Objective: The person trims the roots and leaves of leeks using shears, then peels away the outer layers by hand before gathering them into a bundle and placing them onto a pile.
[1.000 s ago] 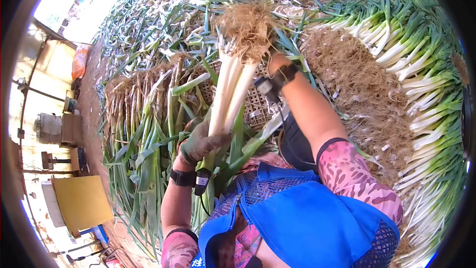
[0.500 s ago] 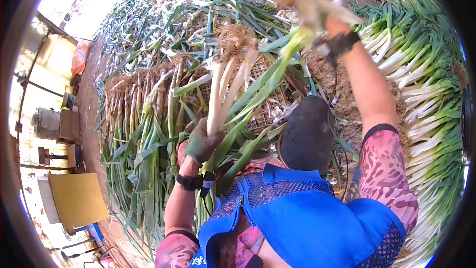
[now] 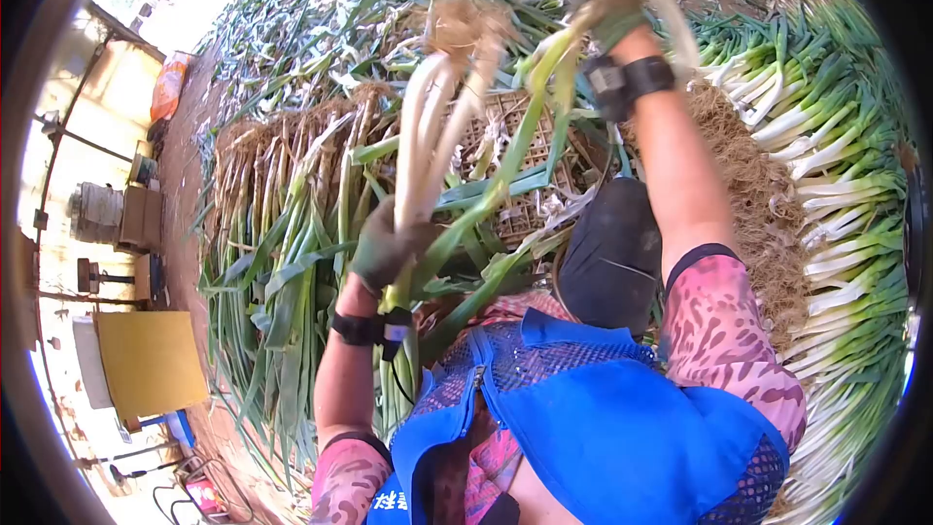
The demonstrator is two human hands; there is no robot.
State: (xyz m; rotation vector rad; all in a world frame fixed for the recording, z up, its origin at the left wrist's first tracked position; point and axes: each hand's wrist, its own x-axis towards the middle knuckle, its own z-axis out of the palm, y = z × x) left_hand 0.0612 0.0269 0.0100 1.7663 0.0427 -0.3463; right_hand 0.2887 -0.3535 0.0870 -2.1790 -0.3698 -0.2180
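My gloved left hand [image 3: 382, 245] is wrapped round a small bunch of leeks [image 3: 428, 122], gripping the lower part of their pale shafts. The bunch stands upright with its brown roots at the top, slightly blurred. My gloved right hand [image 3: 610, 12], raised at the top, is closed on a clump of stripped leek leaves [image 3: 559, 51]. Pale dry strips and a long green blade hang from it, smeared by motion. The green blade runs down in front of the bunch toward my left forearm. Exactly how the fingers lie in the right hand is hard to make out.
Untrimmed leeks [image 3: 292, 175] lie in a row at left, roots up. Cleaned leeks [image 3: 826, 204] form a long stack at right. A plastic crate [image 3: 510, 131] littered with scraps sits in front. Discarded leaves [image 3: 330, 29] cover the ground beyond. A dark rounded knee or shoe [image 3: 612, 253] is below.
My right hand has shifted left with the leaf clump, and the green blade hangs more upright. The bunch in my left hand has moved slightly left.
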